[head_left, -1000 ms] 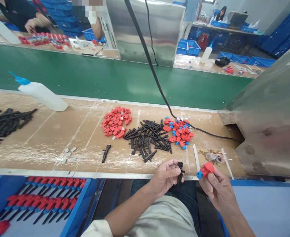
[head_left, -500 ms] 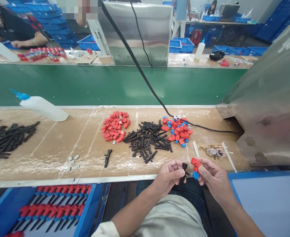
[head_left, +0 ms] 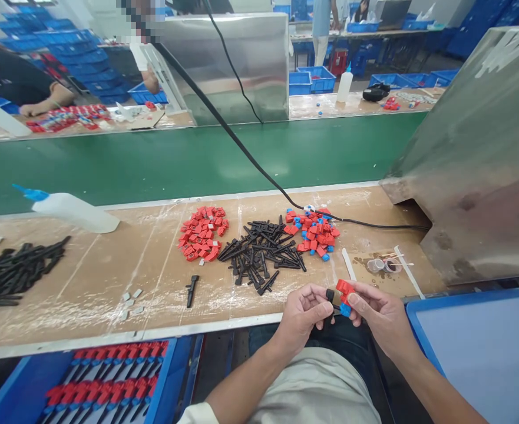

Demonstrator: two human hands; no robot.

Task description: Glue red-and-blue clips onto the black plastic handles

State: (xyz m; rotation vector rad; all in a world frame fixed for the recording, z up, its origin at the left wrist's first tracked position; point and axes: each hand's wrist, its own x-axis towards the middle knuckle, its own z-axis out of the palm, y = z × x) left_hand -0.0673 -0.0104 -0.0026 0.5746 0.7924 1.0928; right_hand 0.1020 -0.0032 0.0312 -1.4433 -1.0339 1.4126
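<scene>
My left hand point(head_left: 301, 318) is closed, pinching a small black toy gun point(head_left: 330, 295) between thumb and fingers. In my right hand point(head_left: 382, 313) is a red and blue plastic toy arm piece point(head_left: 343, 288), its blue end pointing down. The two parts meet or nearly meet at the blue end; contact is hard to tell. Beyond my hands lie a pile of black toy guns point(head_left: 263, 253), a pile of red and blue pieces point(head_left: 318, 235) and a pile of red pieces point(head_left: 201, 232). One single black toy gun point(head_left: 191, 291) rests apart, to the left.
A white squeeze bottle point(head_left: 76, 212) leans at left, near more black parts point(head_left: 16, 271). Grey chips point(head_left: 131, 303) lie near the edge. A blue tray point(head_left: 164, 377) holds rows of assembled pieces. A black cable point(head_left: 241, 144) crosses the view. Small cups point(head_left: 376, 265) stand by the metal housing point(head_left: 480, 176).
My right hand has moved left, bringing the red and blue piece up to the black toy gun and turning its blue end downward. My left hand keeps its hold. The view has shifted.
</scene>
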